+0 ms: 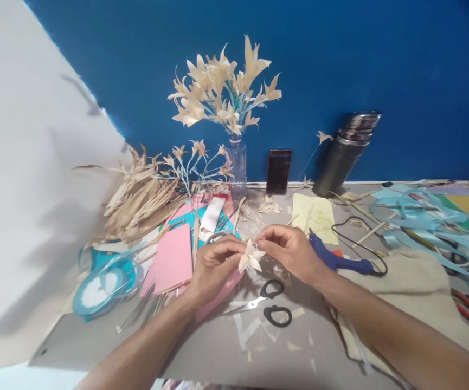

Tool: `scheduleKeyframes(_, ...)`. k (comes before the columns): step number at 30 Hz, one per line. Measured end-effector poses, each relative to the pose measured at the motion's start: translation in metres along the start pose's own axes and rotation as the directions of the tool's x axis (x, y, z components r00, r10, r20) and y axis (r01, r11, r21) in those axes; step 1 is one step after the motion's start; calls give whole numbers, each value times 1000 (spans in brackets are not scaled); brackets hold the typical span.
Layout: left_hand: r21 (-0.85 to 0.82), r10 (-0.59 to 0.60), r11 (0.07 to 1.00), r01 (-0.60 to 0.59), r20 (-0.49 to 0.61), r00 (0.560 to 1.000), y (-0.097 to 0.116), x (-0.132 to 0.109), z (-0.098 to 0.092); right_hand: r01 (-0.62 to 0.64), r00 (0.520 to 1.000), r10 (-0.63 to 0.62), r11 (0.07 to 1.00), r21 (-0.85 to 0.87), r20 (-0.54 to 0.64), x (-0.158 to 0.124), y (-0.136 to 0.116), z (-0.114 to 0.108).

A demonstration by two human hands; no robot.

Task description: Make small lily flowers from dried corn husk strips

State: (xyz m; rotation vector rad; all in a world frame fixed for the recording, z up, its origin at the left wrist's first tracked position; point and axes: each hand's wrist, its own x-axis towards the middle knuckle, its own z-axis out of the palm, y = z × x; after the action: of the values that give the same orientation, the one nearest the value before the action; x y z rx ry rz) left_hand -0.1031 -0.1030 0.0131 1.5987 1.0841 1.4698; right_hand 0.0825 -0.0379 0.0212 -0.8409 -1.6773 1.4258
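Note:
A small cream husk flower (pixel 251 257) with pointed petals is held between both hands above the middle of the table. My left hand (pixel 217 266) pinches it from the left, thumb and fingers closed at its petals. My right hand (pixel 289 250) is closed in a pinch at the flower's upper right edge, fingertips touching a petal. Just below lie black-handled scissors (pixel 272 303), blades pointing left, among pale scraps. The flower's underside is hidden.
Behind stand a glass bottle (pixel 237 168) of husk flowers, a phone (pixel 278 171) and a dark flask (pixel 346 154). A blue glue gun (pixel 340 261) lies right, by a cloth (pixel 409 281). Dried husks (pixel 136 203), a pink pad (pixel 173 259) and ribbon roll (pixel 100 292) lie left.

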Motion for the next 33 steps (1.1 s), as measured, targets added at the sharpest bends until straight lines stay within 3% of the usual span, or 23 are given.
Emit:
scheduleKeyframes(8, 333, 216, 917, -219, 46, 975, 10, -6, 6, 34, 999, -35, 996, 86, 13, -5, 7, 6)
scheduleKeyframes(15, 528, 404, 748, -402, 118, 907, 6, -9, 3, 98, 993, -105, 990, 104, 54, -8, 6, 5)
scheduleKeyframes(24, 605, 453, 684, -407, 85, 887, 7, -11, 2, 123, 985, -135, 985, 121, 103, -8, 9, 4)
scheduleKeyframes(33, 604, 427, 693, -394, 96, 899, 8, -11, 1, 140, 981, -148, 987, 78, 123, -8, 8, 4)
